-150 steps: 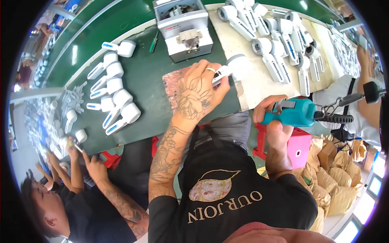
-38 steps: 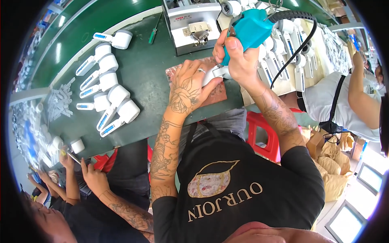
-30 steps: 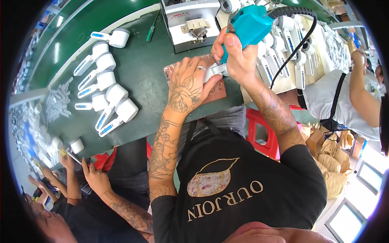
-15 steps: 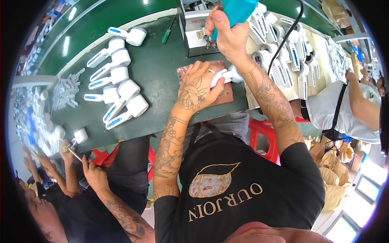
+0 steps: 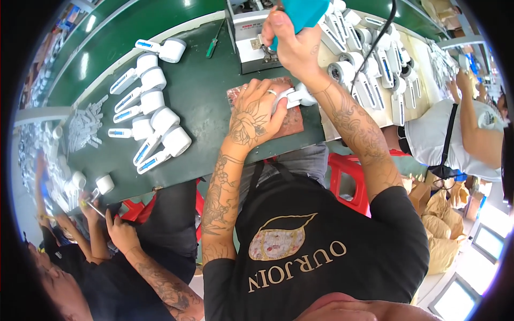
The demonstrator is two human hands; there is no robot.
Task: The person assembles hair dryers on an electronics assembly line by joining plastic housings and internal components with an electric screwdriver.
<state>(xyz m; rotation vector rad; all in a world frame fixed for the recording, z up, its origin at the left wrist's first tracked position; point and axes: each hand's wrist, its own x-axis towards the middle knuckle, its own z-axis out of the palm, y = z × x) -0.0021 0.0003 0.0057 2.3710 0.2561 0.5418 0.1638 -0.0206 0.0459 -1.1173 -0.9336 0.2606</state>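
Note:
My left hand presses a white handheld device down on a reddish-brown board, its fingers bent over the device's near part. The device's round end points right, partly behind my right forearm. Above and to the right, my right hand is wrapped round a teal power tool, raised in front of a grey metal box machine. The top of the tool is cut off by the frame edge, and its tip is hidden.
Left on the green table are several white devices in a row, a heap of small grey-white parts and a green-handled screwdriver. More devices crowd the right, crossed by a black cord. Co-workers sit on both sides.
The table, the board and both my hands appear shifted slightly left in the view. My hands keep their holds on the device and the tool.

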